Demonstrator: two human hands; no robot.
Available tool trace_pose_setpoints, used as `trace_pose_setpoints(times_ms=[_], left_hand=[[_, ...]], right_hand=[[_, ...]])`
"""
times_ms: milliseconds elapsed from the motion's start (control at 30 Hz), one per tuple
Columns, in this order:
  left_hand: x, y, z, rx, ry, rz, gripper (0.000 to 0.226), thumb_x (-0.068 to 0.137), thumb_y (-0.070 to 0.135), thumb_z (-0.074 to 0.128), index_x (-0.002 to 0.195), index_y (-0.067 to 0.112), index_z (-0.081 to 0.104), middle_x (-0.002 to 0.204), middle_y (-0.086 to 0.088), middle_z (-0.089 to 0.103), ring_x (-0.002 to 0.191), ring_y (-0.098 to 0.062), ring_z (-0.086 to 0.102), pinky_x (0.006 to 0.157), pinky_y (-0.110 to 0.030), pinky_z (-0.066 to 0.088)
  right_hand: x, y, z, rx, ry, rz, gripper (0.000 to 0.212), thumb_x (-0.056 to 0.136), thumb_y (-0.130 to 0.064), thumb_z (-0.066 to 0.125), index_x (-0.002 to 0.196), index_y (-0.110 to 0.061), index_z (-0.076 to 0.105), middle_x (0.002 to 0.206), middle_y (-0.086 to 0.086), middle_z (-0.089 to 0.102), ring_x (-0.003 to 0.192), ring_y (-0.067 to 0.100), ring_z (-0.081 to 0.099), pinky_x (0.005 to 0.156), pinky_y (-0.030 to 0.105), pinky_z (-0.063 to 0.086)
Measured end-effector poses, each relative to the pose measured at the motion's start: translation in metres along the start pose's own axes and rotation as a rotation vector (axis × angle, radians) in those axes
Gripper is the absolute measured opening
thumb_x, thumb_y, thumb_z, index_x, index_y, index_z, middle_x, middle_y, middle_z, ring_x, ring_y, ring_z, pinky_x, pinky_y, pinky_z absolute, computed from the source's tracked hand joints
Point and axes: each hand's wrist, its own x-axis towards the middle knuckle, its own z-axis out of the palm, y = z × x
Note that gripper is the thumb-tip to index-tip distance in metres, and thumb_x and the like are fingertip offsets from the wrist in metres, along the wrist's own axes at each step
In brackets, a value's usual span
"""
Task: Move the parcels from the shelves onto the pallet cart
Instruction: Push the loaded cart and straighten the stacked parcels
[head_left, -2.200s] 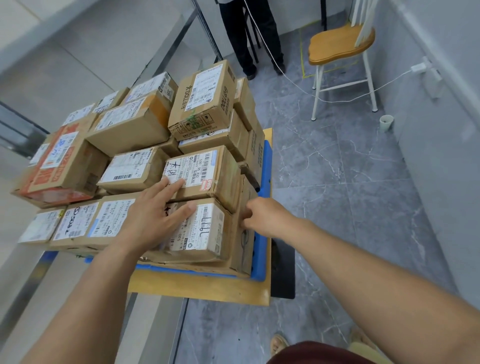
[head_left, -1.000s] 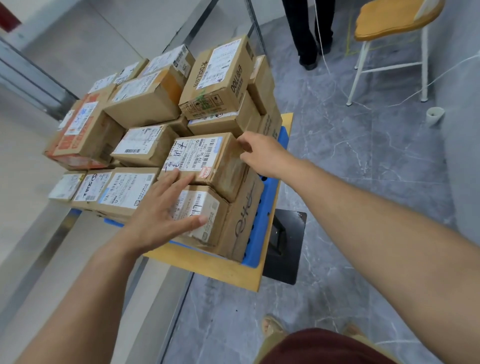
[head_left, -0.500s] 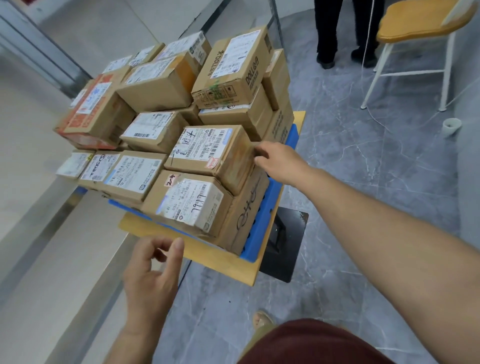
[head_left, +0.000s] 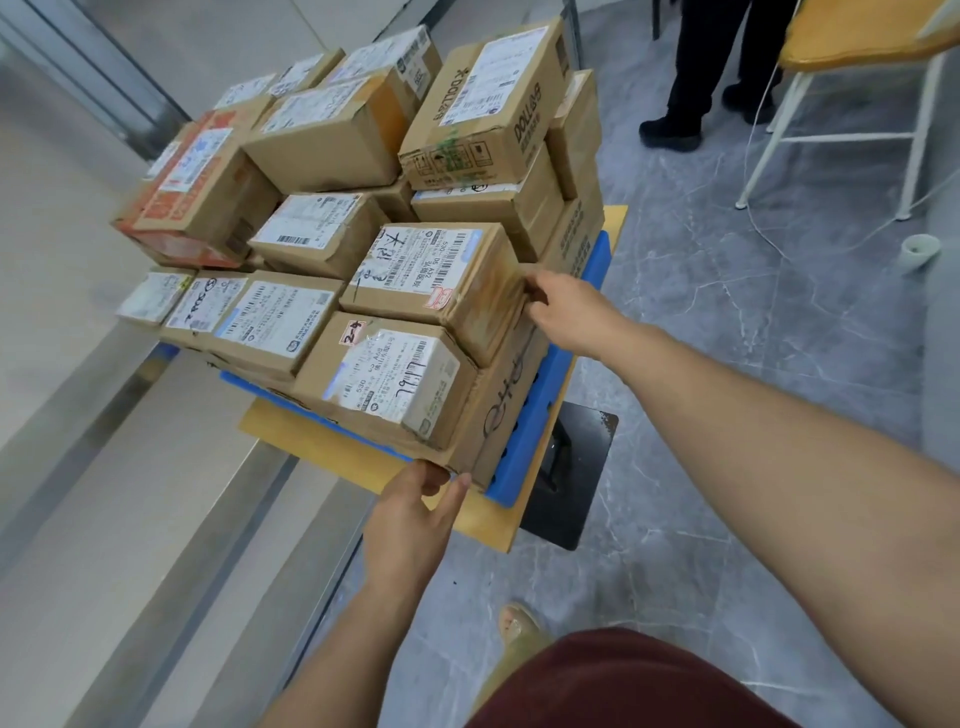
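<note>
Several labelled cardboard parcels are stacked on the pallet cart, a blue pallet (head_left: 550, 395) on a wooden board (head_left: 483, 519). My left hand (head_left: 410, 525) is at the near lower corner of the front parcel (head_left: 384, 384). Its fingers curl under that parcel's bottom edge and the thumb lies against the corner. My right hand (head_left: 569, 309) holds the right side of the upper parcel with the handwritten label (head_left: 431, 270). The thumb is on the parcel's corner and the fingers are hidden behind its side.
Metal shelf rails (head_left: 156, 467) run along the left. A black base (head_left: 576, 467) sits under the cart. On the grey floor to the right are a white-legged chair (head_left: 857, 47), a person's dark legs (head_left: 701, 78), a white cup (head_left: 919, 249) and a trailing cable.
My left hand left the top of the front parcel, drew back, and now reaches its lower near corner. My right hand rose from the lower box's side to the upper parcel's side.
</note>
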Motion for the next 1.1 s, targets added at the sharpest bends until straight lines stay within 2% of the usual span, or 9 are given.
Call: trace_pose_setpoints(times_ms=[233, 333, 467, 567, 700, 833, 967, 1100], left_hand=[[0.000, 0.009, 0.000, 0.010, -0.047, 0.005, 0.028, 0.086, 0.045, 0.061, 0.095, 0.019, 0.063, 0.093, 0.011, 0.064, 0.088, -0.005, 0.058, 0.070, -0.023, 0.044], [0.003, 0.003, -0.014, 0.032, -0.050, -0.001, 0.017, 0.086, 0.038, 0.062, 0.095, 0.024, 0.062, 0.093, 0.015, 0.062, 0.086, -0.006, 0.058, 0.067, -0.021, 0.039], [0.014, -0.011, -0.047, -0.111, 0.144, -0.027, 0.011, 0.077, 0.038, 0.050, 0.076, 0.030, 0.057, 0.081, 0.012, 0.063, 0.076, -0.009, 0.058, 0.065, -0.029, 0.042], [0.022, -0.014, -0.057, -0.166, 0.200, -0.017, 0.009, 0.083, 0.035, 0.053, 0.075, 0.031, 0.055, 0.080, 0.010, 0.062, 0.071, -0.010, 0.055, 0.064, -0.032, 0.042], [0.029, -0.010, -0.055, -0.146, 0.213, 0.014, 0.009, 0.091, 0.020, 0.055, 0.085, 0.024, 0.060, 0.084, 0.009, 0.062, 0.076, -0.008, 0.055, 0.063, -0.025, 0.039], [0.012, 0.006, -0.035, -0.232, 0.235, -0.100, 0.007, 0.090, 0.015, 0.056, 0.094, 0.021, 0.058, 0.086, 0.010, 0.062, 0.077, -0.006, 0.056, 0.064, -0.020, 0.040], [-0.016, 0.029, -0.012, -0.326, 0.213, -0.195, 0.033, 0.087, 0.021, 0.061, 0.117, 0.027, 0.049, 0.100, 0.013, 0.061, 0.094, -0.006, 0.058, 0.071, -0.021, 0.042], [-0.023, 0.049, 0.004, -0.345, 0.150, -0.290, 0.059, 0.088, 0.030, 0.063, 0.139, 0.017, 0.038, 0.116, 0.003, 0.056, 0.106, -0.017, 0.057, 0.084, -0.032, 0.048]], right_hand=[[0.002, 0.002, -0.005, 0.035, -0.011, 0.003, 0.048, 0.097, -0.011, 0.038, 0.142, -0.027, 0.042, 0.135, 0.005, 0.053, 0.122, 0.025, 0.049, 0.099, 0.035, 0.043], [0.002, 0.000, -0.010, -0.060, 0.020, -0.002, 0.041, 0.096, -0.014, 0.039, 0.134, -0.024, 0.052, 0.127, 0.007, 0.059, 0.115, 0.027, 0.052, 0.093, 0.037, 0.047], [0.004, -0.007, -0.023, -0.217, 0.162, 0.000, 0.024, 0.097, -0.022, 0.044, 0.113, -0.015, 0.060, 0.111, 0.008, 0.062, 0.101, 0.026, 0.055, 0.075, 0.034, 0.046], [0.005, -0.015, -0.026, -0.264, 0.182, -0.030, 0.022, 0.097, -0.024, 0.045, 0.109, -0.014, 0.061, 0.107, 0.008, 0.062, 0.097, 0.025, 0.055, 0.073, 0.032, 0.043], [0.006, -0.020, -0.028, -0.237, 0.166, -0.022, 0.024, 0.096, -0.025, 0.046, 0.114, -0.016, 0.060, 0.113, 0.008, 0.062, 0.102, 0.026, 0.055, 0.080, 0.035, 0.046], [0.006, -0.011, -0.034, -0.192, 0.038, -0.010, 0.026, 0.096, -0.021, 0.047, 0.119, -0.016, 0.058, 0.119, 0.009, 0.061, 0.108, 0.027, 0.054, 0.090, 0.042, 0.048], [0.007, -0.009, -0.041, -0.153, -0.116, -0.063, 0.037, 0.095, -0.016, 0.047, 0.133, -0.017, 0.052, 0.127, 0.009, 0.058, 0.116, 0.027, 0.052, 0.097, 0.042, 0.045], [0.005, -0.009, -0.046, -0.154, -0.220, -0.102, 0.037, 0.096, -0.012, 0.045, 0.133, -0.011, 0.050, 0.123, 0.012, 0.059, 0.115, 0.029, 0.053, 0.099, 0.044, 0.044]])
